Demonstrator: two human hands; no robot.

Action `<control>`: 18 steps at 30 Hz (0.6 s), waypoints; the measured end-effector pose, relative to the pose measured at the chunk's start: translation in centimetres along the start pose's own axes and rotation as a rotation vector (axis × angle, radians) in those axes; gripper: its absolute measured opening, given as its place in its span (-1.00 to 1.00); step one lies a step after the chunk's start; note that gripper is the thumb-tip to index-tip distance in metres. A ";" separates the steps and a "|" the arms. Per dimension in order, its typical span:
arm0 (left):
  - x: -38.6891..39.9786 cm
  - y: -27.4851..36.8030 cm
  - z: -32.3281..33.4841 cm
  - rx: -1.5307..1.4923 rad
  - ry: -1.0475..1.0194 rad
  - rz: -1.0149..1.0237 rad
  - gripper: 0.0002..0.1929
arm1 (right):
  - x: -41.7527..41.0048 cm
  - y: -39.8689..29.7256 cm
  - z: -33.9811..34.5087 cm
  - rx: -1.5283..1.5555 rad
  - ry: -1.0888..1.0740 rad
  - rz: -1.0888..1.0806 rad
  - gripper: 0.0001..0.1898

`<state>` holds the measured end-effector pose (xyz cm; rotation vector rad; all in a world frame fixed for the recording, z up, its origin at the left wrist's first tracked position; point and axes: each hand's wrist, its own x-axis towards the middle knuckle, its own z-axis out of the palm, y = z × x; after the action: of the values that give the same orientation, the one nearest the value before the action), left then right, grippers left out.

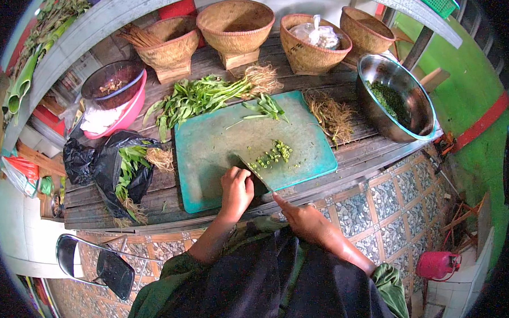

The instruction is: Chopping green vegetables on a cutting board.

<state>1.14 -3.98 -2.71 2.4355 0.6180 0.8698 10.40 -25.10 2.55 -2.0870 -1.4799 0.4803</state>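
A teal cutting board (207,157) lies on the wooden table before me, with chopped green stem rings (280,151) on it. My right hand (305,218) grips a knife (256,172), index finger along its spine, the blade reaching over the board's near edge. My left hand (237,190) is curled beside the blade, fingertips near its far end; whether it holds anything is hidden. Cut leafy pieces (267,107) rest near the board's far edge. Behind them lies a bunch of leafy greens with roots (210,91). Cut-off roots (335,117) are heaped right of the board.
Several woven baskets (236,19) stand along the back. A metal bowl (395,97) of chopped greens is at right. Left are a black plastic bag (140,186) with rooted greens and a pink basin (128,117). A folding chair (115,274) stands on the floor at lower left.
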 end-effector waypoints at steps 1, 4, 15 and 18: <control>0.0 -0.1 0.0 -0.001 0.002 0.006 -0.90 | 0.1 0.1 0.0 0.019 0.055 -0.042 -0.53; -0.3 -0.6 0.1 0.016 0.024 0.018 -0.91 | 0.8 -0.9 -3.4 0.404 -0.167 0.210 -0.51; -0.5 -0.1 0.1 0.039 0.061 0.064 -0.92 | 1.4 -0.3 -1.5 0.321 0.093 -0.005 -0.51; -0.5 0.0 0.2 0.036 0.062 0.056 -0.91 | 2.5 -1.9 -4.1 0.608 -0.175 0.398 -0.49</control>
<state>0.88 -4.35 -3.06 2.4771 0.5948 0.9684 12.17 -23.19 7.01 -1.8551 -0.8357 1.1304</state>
